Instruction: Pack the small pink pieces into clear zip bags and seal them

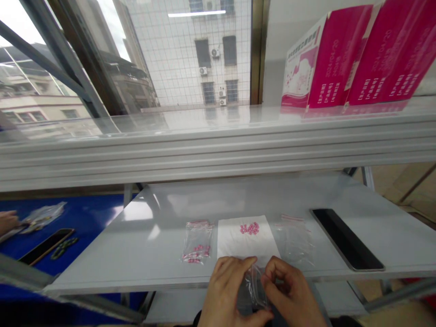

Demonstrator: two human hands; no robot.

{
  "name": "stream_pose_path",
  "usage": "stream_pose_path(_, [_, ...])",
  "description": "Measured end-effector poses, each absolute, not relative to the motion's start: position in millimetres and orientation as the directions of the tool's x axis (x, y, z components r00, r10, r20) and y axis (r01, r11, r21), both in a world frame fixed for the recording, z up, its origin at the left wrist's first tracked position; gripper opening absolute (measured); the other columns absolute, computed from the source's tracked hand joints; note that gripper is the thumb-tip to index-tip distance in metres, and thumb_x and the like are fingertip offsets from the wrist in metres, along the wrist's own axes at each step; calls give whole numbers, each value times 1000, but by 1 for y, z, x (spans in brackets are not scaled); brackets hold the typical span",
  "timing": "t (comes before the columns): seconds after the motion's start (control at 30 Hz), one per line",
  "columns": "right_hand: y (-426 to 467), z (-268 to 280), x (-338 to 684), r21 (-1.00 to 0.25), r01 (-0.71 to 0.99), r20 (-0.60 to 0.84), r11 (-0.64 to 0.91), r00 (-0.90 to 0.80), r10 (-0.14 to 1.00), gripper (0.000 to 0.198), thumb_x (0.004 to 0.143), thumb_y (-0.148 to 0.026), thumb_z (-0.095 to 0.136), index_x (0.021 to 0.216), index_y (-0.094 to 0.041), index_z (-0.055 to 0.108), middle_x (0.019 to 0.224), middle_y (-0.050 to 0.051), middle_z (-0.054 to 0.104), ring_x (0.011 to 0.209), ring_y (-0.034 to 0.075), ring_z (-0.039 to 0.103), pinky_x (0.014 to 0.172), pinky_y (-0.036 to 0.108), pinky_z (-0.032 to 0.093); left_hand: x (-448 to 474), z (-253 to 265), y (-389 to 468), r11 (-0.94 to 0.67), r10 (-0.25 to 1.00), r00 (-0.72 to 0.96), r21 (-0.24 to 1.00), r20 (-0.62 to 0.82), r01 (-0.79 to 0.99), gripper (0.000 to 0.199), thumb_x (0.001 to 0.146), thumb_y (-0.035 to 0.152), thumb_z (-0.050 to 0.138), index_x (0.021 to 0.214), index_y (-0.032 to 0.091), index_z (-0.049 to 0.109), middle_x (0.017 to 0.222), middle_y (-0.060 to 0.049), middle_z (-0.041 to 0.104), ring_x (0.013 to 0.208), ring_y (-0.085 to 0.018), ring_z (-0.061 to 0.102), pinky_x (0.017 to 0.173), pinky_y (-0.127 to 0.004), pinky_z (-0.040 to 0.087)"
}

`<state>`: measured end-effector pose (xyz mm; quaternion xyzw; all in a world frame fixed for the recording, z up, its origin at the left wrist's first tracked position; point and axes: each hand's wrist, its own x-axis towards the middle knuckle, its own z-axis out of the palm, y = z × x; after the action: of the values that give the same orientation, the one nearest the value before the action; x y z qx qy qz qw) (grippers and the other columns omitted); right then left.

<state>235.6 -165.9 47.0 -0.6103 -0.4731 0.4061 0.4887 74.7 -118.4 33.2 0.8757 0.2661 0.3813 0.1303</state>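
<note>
Both of my hands are at the front edge of the grey table, with a small clear zip bag (pixel 256 290) between them. My left hand (pixel 226 290) grips the bag from the left, thumb low and fingers above. Opposite it, my right hand (pixel 289 288) pinches the bag's right side with curled fingers. Just beyond lies a white paper sheet (pixel 231 236) with a cluster of pink beads (pixel 250 228) on it. Left of the sheet is a zip bag holding pink beads (pixel 197 243). Clear zip bags (pixel 296 240) lie to its right.
A dark tablet or phone (pixel 347 238) lies on the table's right side. Pink boxes (pixel 340 59) stand on the raised shelf (pixel 204 150). At left, on a blue table (pixel 91 218), are a phone (pixel 47 245), a dark beaded loop (pixel 64 248) and another person's hand (pixel 8 221).
</note>
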Motion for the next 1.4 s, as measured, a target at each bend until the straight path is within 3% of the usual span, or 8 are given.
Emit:
stream_pose_path(0.13, [-165,41,235,-990,142,4,-27,213,977,34,73,-48,57,57,-22,42,57,-2,41,55,14,43,52,25,36,77,26,-119,-827,562,480,446,674,341,66,72,53,80,125,23,56,96,-7,75,81,-24,71,74,-39,60])
stream_pose_path(0.3, [-153,24,240,-988,136,98,74,180,979,39,87,-49,53,60,-21,44,55,-3,41,51,12,42,49,24,35,86,14,-118,-772,633,337,535,697,342,29,84,43,67,104,22,64,83,-4,74,72,-21,69,64,-34,57])
stream_pose_path(0.4, [-133,10,246,-909,407,220,90,285,933,26,90,-37,50,70,-21,51,61,-1,53,56,15,53,53,24,40,89,7,-116,-735,670,281,565,687,374,30,84,47,67,100,21,66,82,-5,72,72,-22,68,64,-34,56])
stream_pose_path(0.5, [-109,0,250,-722,691,335,34,305,892,9,84,-18,50,84,-19,59,65,1,60,59,18,59,60,27,44,90,1,-113,-696,707,233,600,667,395,30,84,48,66,96,21,68,84,-6,71,77,-23,68,67,-35,57])
stream_pose_path(0.6, [-92,-3,252,-643,765,361,-9,314,878,17,78,-9,51,87,-18,62,75,6,65,69,21,62,67,30,45,89,-4,-113,-658,741,210,630,638,412,32,83,47,68,100,20,68,88,-7,69,81,-23,67,68,-35,57])
stream_pose_path(0.83, [-83,-4,248,-551,827,344,-108,343,874,15,83,-6,51,87,-14,64,83,13,68,72,23,65,64,29,40,93,-1,-113,-651,731,206,576,650,494,37,73,48,78,95,20,67,69,0,63,60,-18,59,52,-28,47])
stream_pose_path(1.2, [-85,1,255,-677,736,342,30,277,898,15,83,-18,52,72,-19,63,66,3,64,60,18,60,62,27,44,96,-2,-112,-631,741,196,566,642,530,34,72,48,78,91,22,66,69,0,66,59,-19,61,53,-29,45])
stream_pose_path(1.4, [-117,43,255,-870,468,222,157,87,971,27,87,-35,57,65,-19,60,59,0,58,55,14,52,50,23,37,98,-1,-111,-605,760,187,573,622,553,28,73,43,77,88,22,66,70,0,68,62,-20,63,56,-30,46])
